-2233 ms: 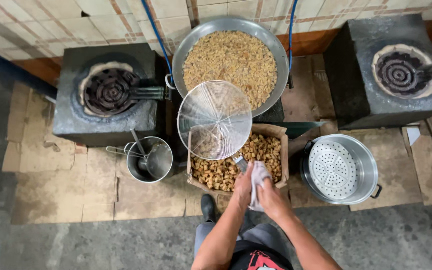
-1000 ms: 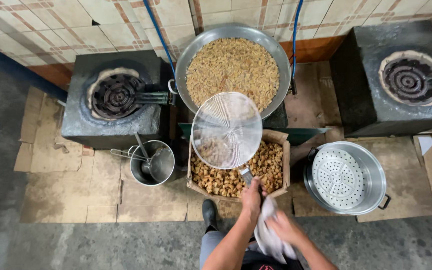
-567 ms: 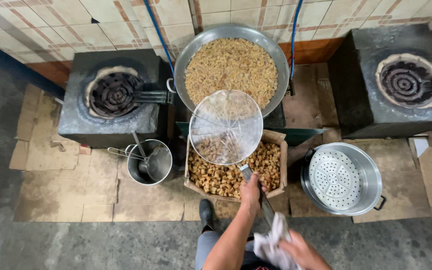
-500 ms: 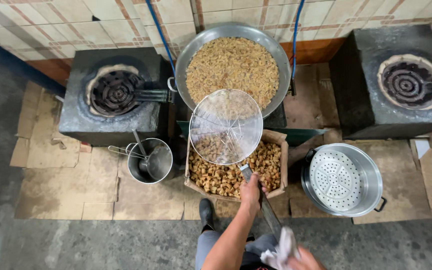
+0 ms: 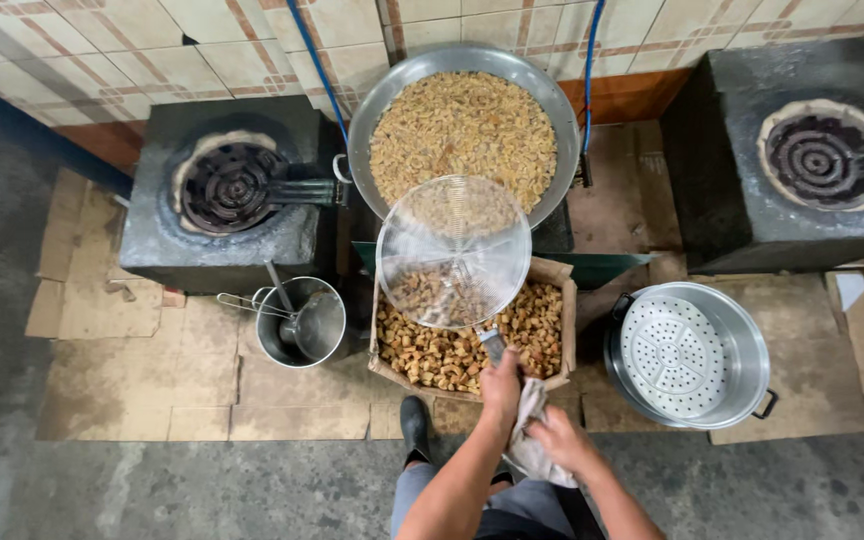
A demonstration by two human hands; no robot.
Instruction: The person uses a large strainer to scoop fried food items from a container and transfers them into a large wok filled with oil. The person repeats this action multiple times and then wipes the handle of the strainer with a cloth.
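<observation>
Left hand (image 5: 501, 385): clenched around the handle of a round wire-mesh skimmer (image 5: 454, 252), forearm reaching up from the lower edge. Right hand (image 5: 558, 441): just beside the left, gripping a grey-white cloth (image 5: 529, 440) that touches the handle's lower end. Skimmer basket: raised ahead of the hands, over an open brown cardboard box (image 5: 548, 272) of golden fried pieces. Beyond it: a wide metal wok (image 5: 385, 100) filled with paler pieces. Left of the hands: a steel pot (image 5: 320, 322) holding a ladle, and a dark burner stove (image 5: 232, 190). Right: a steel pot with a perforated insert (image 5: 742, 350).
</observation>
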